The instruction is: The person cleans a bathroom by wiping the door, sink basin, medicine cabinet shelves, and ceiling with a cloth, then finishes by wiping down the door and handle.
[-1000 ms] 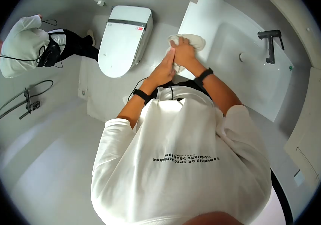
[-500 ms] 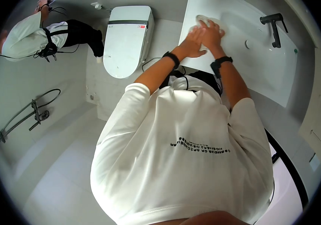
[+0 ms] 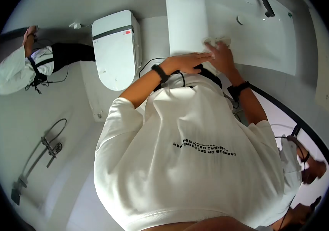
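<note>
Bathroom surfaces in grey and white surround the hands; nearest the fingers is a glossy white washbasin [image 3: 272,54] with a flat white ledge [image 3: 187,27]. Right hand [image 3: 223,57]: fingers spread and slightly blurred over a crumpled off-white cloth [image 3: 227,40], which lies under and just beyond the fingertips, near where ledge meets basin; whether they grip the cloth or only press on it cannot be told. Left hand [image 3: 189,63]: fingers extended and close together, pointing toward the right hand beside its thumb side; contact between the two hands is unclear. Black wristbands [image 3: 160,73] circle both wrists, behind the fingers. Beyond the right fingers: a round drain [image 3: 240,20] and, farther right, a dark tap [image 3: 267,8], partly cut off. Left of the left fingers: a white toilet with a lowered lid [image 3: 114,57]. Farther left and nearer the body: a dark wall-mounted shower fitting [image 3: 51,148]. Behind the fingers: the wearer's white shirt with black lettering [image 3: 187,177]. Well apart, left of the fingers: a person in a white top and black trousers [image 3: 16,71]
</note>
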Available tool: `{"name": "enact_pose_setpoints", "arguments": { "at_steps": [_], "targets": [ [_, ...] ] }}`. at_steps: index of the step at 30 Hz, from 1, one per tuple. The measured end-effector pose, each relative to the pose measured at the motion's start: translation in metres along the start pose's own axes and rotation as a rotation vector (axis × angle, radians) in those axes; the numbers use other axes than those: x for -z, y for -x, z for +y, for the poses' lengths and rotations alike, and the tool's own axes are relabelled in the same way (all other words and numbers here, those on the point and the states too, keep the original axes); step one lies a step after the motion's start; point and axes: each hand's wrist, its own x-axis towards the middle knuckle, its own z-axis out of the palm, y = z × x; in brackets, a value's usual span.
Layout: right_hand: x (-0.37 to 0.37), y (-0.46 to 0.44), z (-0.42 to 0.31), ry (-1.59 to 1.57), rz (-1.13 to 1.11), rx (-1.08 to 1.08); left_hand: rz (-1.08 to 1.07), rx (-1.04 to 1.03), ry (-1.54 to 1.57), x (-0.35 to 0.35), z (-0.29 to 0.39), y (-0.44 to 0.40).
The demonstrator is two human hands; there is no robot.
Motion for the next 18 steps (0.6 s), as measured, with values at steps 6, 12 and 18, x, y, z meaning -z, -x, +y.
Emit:
{"name": "enact_pose_setpoints", "arguments": {
  "at_steps": [6,12,18],
  "targets": [
    [-0.017,-0.005,-0.058,-0.028,0.021,0.084,0.151,0.160,-0.167,0.028,0.022,0.055],
    [-0.017,-0.060,-0.094,-0.038,0.005,0.264,0.556,0.182,-0.131,0.030,0.009,0.085],
    [-0.015,-0.092,-0.089,-0.182,0.003,0.336,0.410,0.511,0.035,0.035,0.018,0.104]
  ]
}}
